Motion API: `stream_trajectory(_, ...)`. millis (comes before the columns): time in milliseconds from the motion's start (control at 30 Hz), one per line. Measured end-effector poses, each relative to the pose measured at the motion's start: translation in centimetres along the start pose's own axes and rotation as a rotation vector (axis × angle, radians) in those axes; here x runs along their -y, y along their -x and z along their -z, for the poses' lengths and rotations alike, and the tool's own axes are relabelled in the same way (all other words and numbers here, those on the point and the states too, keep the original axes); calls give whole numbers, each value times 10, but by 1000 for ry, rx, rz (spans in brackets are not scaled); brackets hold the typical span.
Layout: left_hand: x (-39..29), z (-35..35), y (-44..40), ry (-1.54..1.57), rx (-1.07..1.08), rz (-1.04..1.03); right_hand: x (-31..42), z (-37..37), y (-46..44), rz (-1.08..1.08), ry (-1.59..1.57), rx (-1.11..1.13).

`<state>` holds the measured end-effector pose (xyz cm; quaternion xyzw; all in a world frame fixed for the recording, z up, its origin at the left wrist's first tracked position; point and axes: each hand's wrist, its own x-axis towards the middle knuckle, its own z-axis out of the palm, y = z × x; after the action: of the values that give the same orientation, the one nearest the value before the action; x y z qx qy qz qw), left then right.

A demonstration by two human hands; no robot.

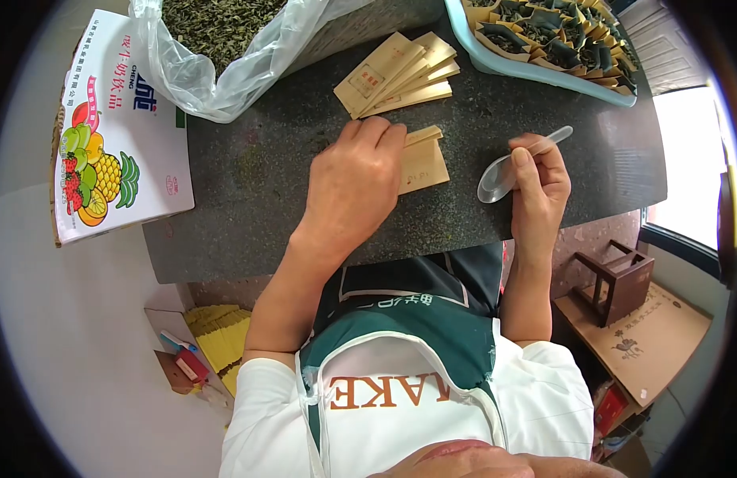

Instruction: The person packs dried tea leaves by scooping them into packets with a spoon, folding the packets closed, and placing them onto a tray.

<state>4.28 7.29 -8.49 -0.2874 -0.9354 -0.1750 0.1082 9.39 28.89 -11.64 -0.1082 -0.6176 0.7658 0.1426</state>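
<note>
clear spoon [496, 182] pinched firmly by right hand [537, 179], near worktop [253, 227] front edge, bare strip beside | paper packets [426, 169] touched by curled left hand [356, 179], grip untellable | carton [157, 159] marked "cheng"

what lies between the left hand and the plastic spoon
In the head view, brown paper packets lie right by the left hand, then a bare stretch of dark table runs to the spoon.
</note>
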Motion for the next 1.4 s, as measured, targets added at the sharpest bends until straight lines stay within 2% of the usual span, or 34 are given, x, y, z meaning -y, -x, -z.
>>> stream_trajectory(67, 5, -5, -2, -25, -30, 3, -3, 2, 2, 9, -37, 3)
stream_trajectory(133, 12, -6, -4, 100, -226, 4, -3, 5, 2, 20, -72, 3)
stream_trajectory(167, 13, -3, -3, 101, -224, 3, -3, 6, 2, 9, -82, 8)
stream_trajectory(233, 12, 7, -1, 394, -256, 119, 0, 8, 2, -4, -91, 14)
stream_trajectory(433, 7, 29, 15, 524, -357, 114, 17, 1, 6, -82, -321, 82)
stream_trajectory(567, 10, 30, 26, 496, -427, 9, 39, -13, 14, -74, -340, 171)
stream_trajectory(633, 11, 31, 29, 445, -518, -74, 48, -18, 17, -46, -223, 187)
stream_trajectory(667, 13, 31, 31, 447, -516, -73, 47, -19, 16, -48, -222, 185)
stream_trajectory(733, 15, 33, 37, 399, -507, -77, 46, -21, 15, 95, -186, 286)
stream_trajectory(967, 18, 39, 48, 349, -488, -29, 48, -37, 22, 45, -228, 315)
stream_trajectory(1400, 27, 42, 51, 188, -536, -97, 56, -55, 30, 88, -137, 292)
